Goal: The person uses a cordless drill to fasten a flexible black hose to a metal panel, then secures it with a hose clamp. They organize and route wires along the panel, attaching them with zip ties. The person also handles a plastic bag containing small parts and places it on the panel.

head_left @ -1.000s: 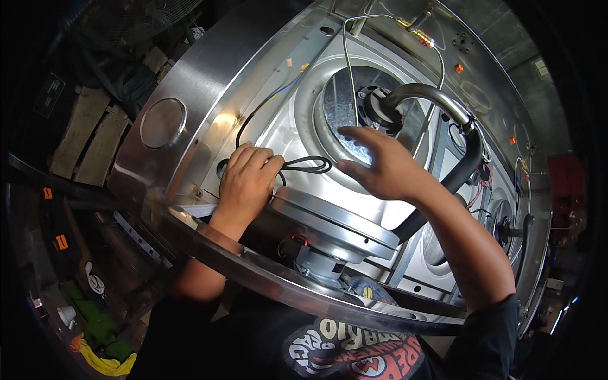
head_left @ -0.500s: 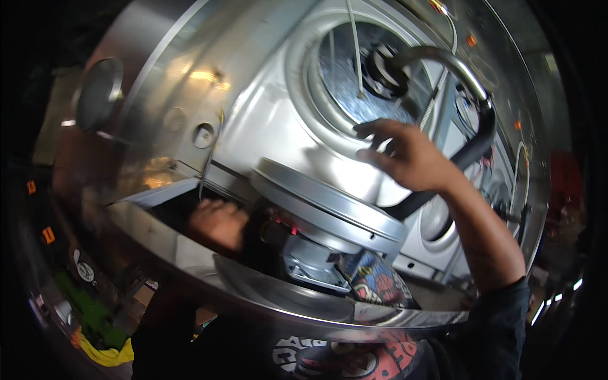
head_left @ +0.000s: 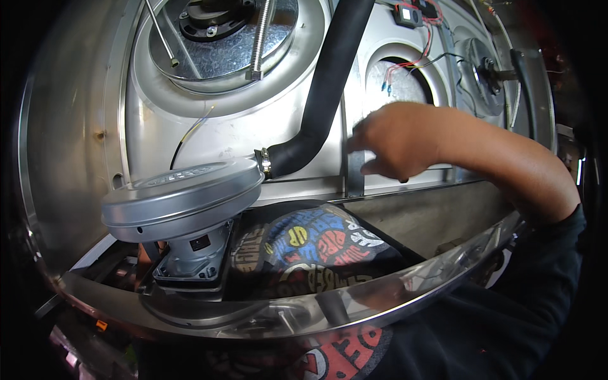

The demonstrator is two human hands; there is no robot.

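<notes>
My right hand (head_left: 396, 140) hangs over the steel panel, right of the black hose, with nothing in it. Its fingers are loosely bent and the thumb stands apart from them. Closest to it are a grey metal bar (head_left: 355, 172) and a round opening (head_left: 387, 82) with red and black wires. Of my left hand only a skin-coloured patch (head_left: 144, 261) seems to show behind the blower's base; its fingers are hidden. A round silver blower (head_left: 183, 190) stands near the front rim on a square flanged base. A metal clamp (head_left: 266, 163) joins the black hose (head_left: 324, 95) to it.
A shiny curved steel rim (head_left: 285, 323) runs between my body and the panel. At the back left, a round metal plate (head_left: 253, 47) carries a black flange and a braided hose (head_left: 260, 44). Loose wires (head_left: 190, 130) lie behind the blower. A small black device (head_left: 407, 15) sits at the back.
The view has swung, so the blower now appears further left. My right hand has left the area before the big round plate and is now right of the hose. My left hand is mostly hidden.
</notes>
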